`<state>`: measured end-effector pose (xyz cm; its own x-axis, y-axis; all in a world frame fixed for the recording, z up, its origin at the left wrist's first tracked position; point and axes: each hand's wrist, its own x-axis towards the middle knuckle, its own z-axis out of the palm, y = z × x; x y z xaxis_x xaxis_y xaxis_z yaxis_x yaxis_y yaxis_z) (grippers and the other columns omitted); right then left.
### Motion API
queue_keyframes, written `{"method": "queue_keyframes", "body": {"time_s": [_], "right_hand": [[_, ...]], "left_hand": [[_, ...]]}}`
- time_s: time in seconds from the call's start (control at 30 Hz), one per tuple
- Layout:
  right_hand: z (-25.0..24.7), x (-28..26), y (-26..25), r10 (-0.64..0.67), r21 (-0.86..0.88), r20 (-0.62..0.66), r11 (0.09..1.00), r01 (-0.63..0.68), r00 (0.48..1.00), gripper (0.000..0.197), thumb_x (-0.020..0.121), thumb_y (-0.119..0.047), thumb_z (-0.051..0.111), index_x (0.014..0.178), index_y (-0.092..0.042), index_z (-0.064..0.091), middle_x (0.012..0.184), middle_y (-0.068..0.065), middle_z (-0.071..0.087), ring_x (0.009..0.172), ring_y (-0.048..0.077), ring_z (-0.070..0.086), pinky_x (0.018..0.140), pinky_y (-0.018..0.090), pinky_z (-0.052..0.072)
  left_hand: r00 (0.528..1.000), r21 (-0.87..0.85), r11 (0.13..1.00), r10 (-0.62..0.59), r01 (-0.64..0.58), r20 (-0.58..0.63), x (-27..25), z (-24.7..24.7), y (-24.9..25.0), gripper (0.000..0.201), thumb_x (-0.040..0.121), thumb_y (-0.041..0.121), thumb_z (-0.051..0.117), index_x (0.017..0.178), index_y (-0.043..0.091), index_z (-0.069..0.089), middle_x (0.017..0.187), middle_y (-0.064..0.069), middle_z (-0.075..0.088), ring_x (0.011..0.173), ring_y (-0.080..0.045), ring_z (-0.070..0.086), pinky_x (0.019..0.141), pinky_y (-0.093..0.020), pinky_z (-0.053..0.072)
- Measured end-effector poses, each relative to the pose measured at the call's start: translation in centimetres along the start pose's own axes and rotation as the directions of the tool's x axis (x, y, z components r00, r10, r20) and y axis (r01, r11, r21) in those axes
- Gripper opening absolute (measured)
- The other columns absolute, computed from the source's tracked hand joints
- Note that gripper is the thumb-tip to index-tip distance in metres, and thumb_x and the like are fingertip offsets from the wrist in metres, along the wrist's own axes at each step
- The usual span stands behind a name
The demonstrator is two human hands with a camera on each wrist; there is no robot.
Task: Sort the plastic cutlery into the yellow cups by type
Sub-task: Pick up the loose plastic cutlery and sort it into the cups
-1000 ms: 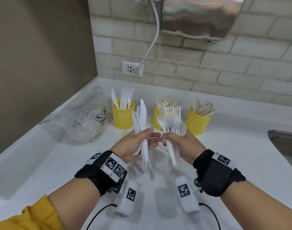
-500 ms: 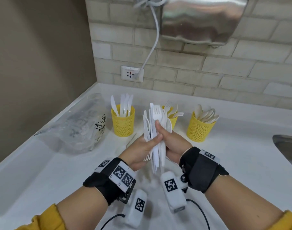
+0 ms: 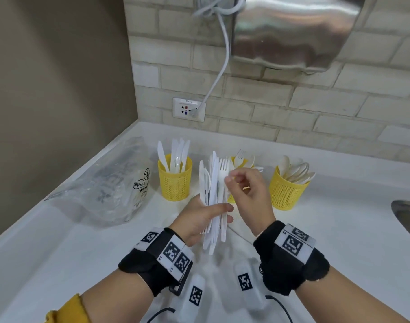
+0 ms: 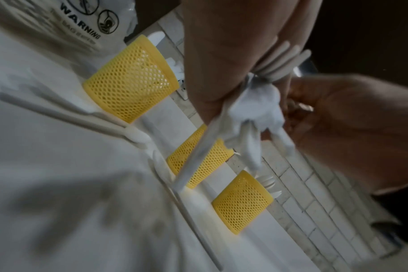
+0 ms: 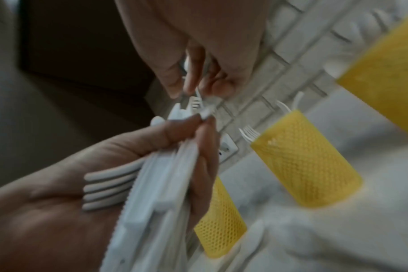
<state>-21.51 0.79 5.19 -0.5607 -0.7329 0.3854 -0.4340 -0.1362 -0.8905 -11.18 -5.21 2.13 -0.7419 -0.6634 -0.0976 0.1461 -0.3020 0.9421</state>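
Note:
My left hand (image 3: pixel 208 214) grips an upright bundle of white plastic cutlery (image 3: pixel 214 194) by its handles, above the counter in front of the cups. My right hand (image 3: pixel 230 178) pinches the head of a fork (image 3: pixel 223 170) at the top of that bundle; the right wrist view shows the pinch on the fork (image 5: pixel 198 104). Three yellow mesh cups stand behind: the left cup (image 3: pixel 175 183) holds knives, the middle cup (image 3: pixel 236 160), mostly hidden by my right hand, holds forks, and the right cup (image 3: pixel 284 192) holds spoons.
A crumpled clear plastic bag (image 3: pixel 106 183) lies at the left by the wall. Loose cutlery (image 4: pixel 70 114) lies on the white counter (image 3: pixel 59 252) near the cups. A sink edge (image 3: pixel 406 217) is at the far right. A hand dryer (image 3: pixel 292 31) hangs above, corded to a socket (image 3: pixel 189 110).
The two separate bunches have been merged into my left hand. My right hand let go of its bunch and rose to the top of the bundle, where it pinches one fork.

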Motion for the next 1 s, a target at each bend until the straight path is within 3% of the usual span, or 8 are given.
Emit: {"method": "queue_keyframes", "body": {"time_s": [0.13, 0.3, 0.4, 0.47, 0.6, 0.7, 0.87, 1.0], "right_hand": [[0.7, -0.1, -0.7, 0.068, -0.162, 0.147, 0.986, -0.044, 0.987, 0.008, 0.079, -0.015, 0.07, 0.082, -0.013, 0.062, 0.066, -0.008, 0.052, 0.059, 0.006, 0.05, 0.056, 0.016, 0.047], [0.7, 0.2, -1.2, 0.075, -0.274, 0.19, 0.962, -0.02, 0.979, 0.024, 0.081, -0.004, 0.056, 0.061, -0.013, 0.047, 0.055, -0.002, 0.046, 0.052, 0.012, 0.043, 0.051, 0.019, 0.036], [0.3, 0.9, -1.2, 0.17, -0.281, 0.195, 0.953, -0.111, 0.966, 0.024, 0.085, -0.005, 0.047, 0.064, -0.012, 0.037, 0.064, 0.012, 0.049, 0.054, 0.022, 0.046, 0.05, 0.025, 0.037], [-0.1, 1.2, -1.2, 0.256, -0.148, 0.199, 0.962, -0.229, 0.946, 0.021, 0.087, -0.004, 0.044, 0.069, -0.01, 0.038, 0.069, 0.015, 0.05, 0.056, 0.024, 0.047, 0.054, 0.03, 0.04], [-0.5, 1.0, -1.3, 0.337, 0.125, 0.275, 0.916, -0.381, 0.901, 0.014, 0.088, 0.005, 0.04, 0.084, -0.009, 0.041, 0.069, 0.016, 0.052, 0.049, 0.021, 0.044, 0.052, 0.03, 0.039], [-1.0, 1.3, -1.4, 0.27, 0.142, 0.138, 0.947, -0.289, 0.953, 0.028, 0.086, 0.007, 0.046, 0.092, -0.02, 0.043, 0.071, 0.014, 0.05, 0.054, 0.012, 0.047, 0.053, 0.019, 0.04], [-3.4, 2.4, -2.7, 0.134, 0.368, -0.123, 0.926, -0.08, 0.983, 0.068, 0.08, 0.017, 0.048, 0.129, -0.027, 0.032, 0.063, 0.011, 0.047, 0.04, 0.011, 0.052, 0.043, 0.022, 0.045], [-3.8, 2.0, -3.1, 0.05, 0.456, -0.182, 0.889, 0.039, 0.982, 0.037, 0.084, 0.014, 0.049, 0.094, -0.021, 0.053, 0.062, 0.008, 0.057, 0.05, 0.018, 0.066, 0.054, 0.026, 0.057]], "left_hand": [[0.998, 0.005, 0.998, 0.056, -0.057, 0.033, -0.2, 0.5, 0.0, 0.044, 0.082, -0.012, 0.055, 0.117, 0.013, 0.061, 0.105, -0.001, 0.072, 0.089, -0.016, 0.069, 0.073, -0.03, 0.056], [0.995, 0.016, 0.996, 0.092, -0.093, 0.041, -0.3, 0.6, -0.2, 0.042, 0.078, -0.018, 0.056, 0.107, 0.012, 0.063, 0.099, -0.013, 0.068, 0.087, -0.023, 0.066, 0.071, -0.028, 0.057], [0.994, -0.007, 0.997, 0.082, -0.082, 0.074, -0.4, 0.5, -0.1, 0.028, 0.086, -0.003, 0.057, 0.11, 0.01, 0.061, 0.083, -0.006, 0.067, 0.072, -0.02, 0.061, 0.064, -0.026, 0.054], [0.997, -0.029, 0.998, 0.058, -0.056, 0.054, -0.5, 0.5, -0.1, 0.018, 0.092, 0.016, 0.053, 0.108, 0.014, 0.059, 0.069, 0.004, 0.063, 0.059, -0.013, 0.054, 0.057, -0.024, 0.047], [0.997, -0.08, 0.996, 0.039, -0.045, -0.067, -0.5, 1.0, -0.4, 0.023, 0.094, 0.031, 0.048, 0.101, 0.014, 0.062, 0.069, 0.0, 0.056, 0.053, -0.013, 0.048, 0.051, -0.024, 0.043], [0.984, -0.101, 0.995, 0.006, -0.025, -0.176, -0.3, 0.9, -0.4, 0.019, 0.091, 0.03, 0.054, 0.091, 0.013, 0.062, 0.065, -0.003, 0.056, 0.053, -0.016, 0.053, 0.052, -0.027, 0.046], [0.983, -0.142, 0.989, 0.01, -0.037, -0.185, -0.2, -0.3, 0.2, 0.013, 0.092, 0.023, 0.053, 0.088, 0.012, 0.054, 0.064, -0.003, 0.053, 0.046, -0.013, 0.052, 0.047, -0.024, 0.047], [0.986, -0.149, 0.988, 0.027, -0.052, -0.165, -0.3, -0.5, 0.4, 0.009, 0.094, 0.024, 0.051, 0.093, 0.015, 0.052, 0.07, -0.002, 0.053, 0.049, -0.012, 0.052, 0.047, -0.024, 0.047]]}}
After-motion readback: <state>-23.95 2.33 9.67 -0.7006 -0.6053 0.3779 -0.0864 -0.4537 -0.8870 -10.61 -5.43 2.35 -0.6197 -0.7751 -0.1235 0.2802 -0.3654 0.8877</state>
